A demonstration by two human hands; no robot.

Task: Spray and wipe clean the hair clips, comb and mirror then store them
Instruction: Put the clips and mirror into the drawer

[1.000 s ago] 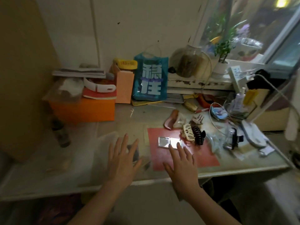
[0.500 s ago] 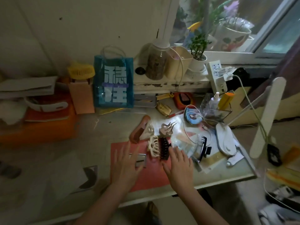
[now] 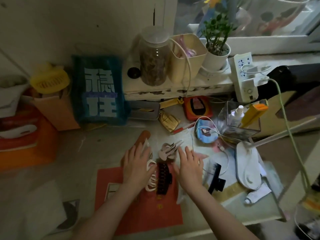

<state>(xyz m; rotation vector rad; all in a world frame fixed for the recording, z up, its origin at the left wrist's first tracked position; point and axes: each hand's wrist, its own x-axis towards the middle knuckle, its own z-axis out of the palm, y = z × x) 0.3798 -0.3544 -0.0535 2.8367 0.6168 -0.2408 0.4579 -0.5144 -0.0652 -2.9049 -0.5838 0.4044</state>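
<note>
Both hands hovered flat over the cluster of clips on the table (image 3: 69,153), fingers spread and holding nothing: the left hand (image 3: 136,168) lay above the white claw clip (image 3: 151,181) and part of the brown clip (image 3: 141,139), while the right hand (image 3: 189,164) sat just beside the dark claw clip (image 3: 162,179) and close under the pale toothed clip (image 3: 168,149). The mirror (image 3: 110,191) lay on the red mat (image 3: 149,213), mostly hidden by the left forearm, and a black comb-like piece (image 3: 215,177) rested to the right, too blurred to name with certainty. The step in hand looked like choosing the 1st item, with nothing yet sprayed or wiped. The small spray bottle (image 3: 235,115) stood in the clear organiser (image 3: 240,122) beyond a tangle of white cable (image 3: 204,129), so the right hand would do well to reach over that cable rather than through it. Lifting 1 clip clear of its neighbours before spraying would probably keep mist off the paper and charger nearby. The claw clips' teeth could snag each other, so a grip on the spine, not the prongs, seemed wisest.
</note>
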